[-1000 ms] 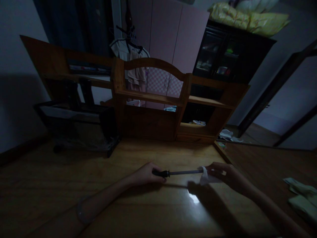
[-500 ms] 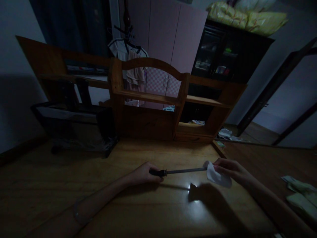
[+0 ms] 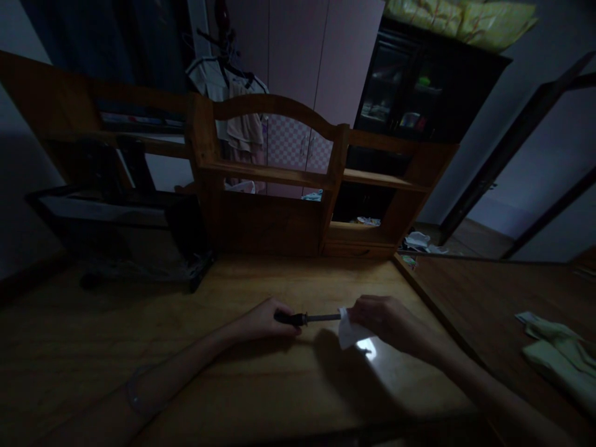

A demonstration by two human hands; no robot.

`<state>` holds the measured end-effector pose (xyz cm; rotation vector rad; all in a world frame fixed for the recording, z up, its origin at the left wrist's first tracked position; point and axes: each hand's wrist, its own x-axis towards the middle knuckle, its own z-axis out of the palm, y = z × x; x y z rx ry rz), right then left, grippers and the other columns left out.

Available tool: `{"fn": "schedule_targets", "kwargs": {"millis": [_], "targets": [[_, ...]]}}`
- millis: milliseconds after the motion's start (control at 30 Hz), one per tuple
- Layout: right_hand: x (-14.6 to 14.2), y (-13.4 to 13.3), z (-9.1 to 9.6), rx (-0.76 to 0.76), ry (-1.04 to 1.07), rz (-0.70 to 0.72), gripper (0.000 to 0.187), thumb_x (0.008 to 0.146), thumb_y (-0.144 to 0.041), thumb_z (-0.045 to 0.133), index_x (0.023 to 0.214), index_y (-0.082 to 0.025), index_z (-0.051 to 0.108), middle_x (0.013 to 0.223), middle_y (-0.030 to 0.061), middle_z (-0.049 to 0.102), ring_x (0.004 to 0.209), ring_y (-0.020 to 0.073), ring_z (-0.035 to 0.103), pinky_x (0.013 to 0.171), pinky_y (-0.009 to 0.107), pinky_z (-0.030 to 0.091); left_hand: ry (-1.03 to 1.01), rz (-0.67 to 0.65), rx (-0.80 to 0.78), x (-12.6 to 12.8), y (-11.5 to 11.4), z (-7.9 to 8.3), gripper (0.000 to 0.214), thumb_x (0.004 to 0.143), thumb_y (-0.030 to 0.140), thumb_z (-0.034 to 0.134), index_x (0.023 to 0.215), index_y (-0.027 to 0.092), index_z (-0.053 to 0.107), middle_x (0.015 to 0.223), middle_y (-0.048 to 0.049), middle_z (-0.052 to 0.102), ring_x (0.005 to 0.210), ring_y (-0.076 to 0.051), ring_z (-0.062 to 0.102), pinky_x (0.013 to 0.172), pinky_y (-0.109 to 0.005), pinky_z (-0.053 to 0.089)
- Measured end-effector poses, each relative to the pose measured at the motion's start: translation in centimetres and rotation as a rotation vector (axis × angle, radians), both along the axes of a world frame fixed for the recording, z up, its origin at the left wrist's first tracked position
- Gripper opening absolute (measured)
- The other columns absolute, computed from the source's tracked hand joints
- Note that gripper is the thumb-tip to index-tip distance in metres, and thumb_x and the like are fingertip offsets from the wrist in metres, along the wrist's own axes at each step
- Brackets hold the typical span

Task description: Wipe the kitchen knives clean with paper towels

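Note:
My left hand point(image 3: 272, 320) is closed round the black handle of a sharpening steel point(image 3: 325, 317), its thin grey rod pointing right, level above the wooden desk. White paper tissue point(image 3: 349, 332) is pinched in my right hand point(image 3: 379, 316) and folded over the rod partway along. The rod's far end is hidden behind the tissue and fingers. A loose corner of the tissue hangs down below the rod. Both hands are above the desktop point(image 3: 223, 385), and the right one casts a shadow on it.
A wooden shelf unit point(image 3: 274, 174) stands along the desk's back. At left is a large black-framed object point(image 3: 116, 230) with two upright black parts. Light cloth point(image 3: 559, 360) lies beyond the desk's right edge. Pink wardrobe doors point(image 3: 298, 62) and a dark cabinet point(image 3: 419, 93) stand behind.
My right hand has slid the tissue leftward along the rod, from its tip toward the handle. My left hand keeps its hold. The view has shifted slightly.

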<state>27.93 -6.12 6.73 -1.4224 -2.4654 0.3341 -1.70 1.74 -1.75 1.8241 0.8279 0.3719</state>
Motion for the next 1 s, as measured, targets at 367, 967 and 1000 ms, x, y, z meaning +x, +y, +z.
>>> {"fn": "schedule_targets", "kwargs": {"millis": [367,967,1000], "targets": [[-7.9,0.1,-1.1,0.079,-0.215,0.137,0.032,0.078,0.005,0.053,0.099,-0.019,0.056,0.092,0.0048,0.059,0.074,0.0152,0.055,0.061,0.025,0.035,-0.045,-0.014,0.064,0.3,0.0,0.1,0.038,0.071,0.049,0.069,0.075,0.011,0.070,0.062,0.0022,0.049,0.061,-0.011,0.043,0.053,-0.020,0.029],[10.1,-0.8,2.4,-0.260,0.196,-0.284,0.034,0.086,-0.052,0.054,0.076,-0.021,0.062,0.068,0.0049,0.062,0.058,0.0176,0.053,0.052,0.028,0.036,-0.022,0.022,-0.028,0.2,-0.3,0.9,0.039,0.070,0.048,0.070,0.085,0.012,0.074,0.063,0.0002,0.059,0.057,-0.012,0.049,0.052,-0.022,0.033],[10.7,-1.0,2.4,-0.219,0.255,-0.339,0.034,0.084,-0.053,0.057,0.075,-0.020,0.062,0.068,0.0053,0.061,0.057,0.0178,0.052,0.051,0.028,0.036,-0.036,0.030,-0.049,0.2,-0.2,0.8,0.039,0.069,0.048,0.071,0.085,0.012,0.073,0.063,0.0004,0.058,0.057,-0.012,0.049,0.051,-0.021,0.033]]}}
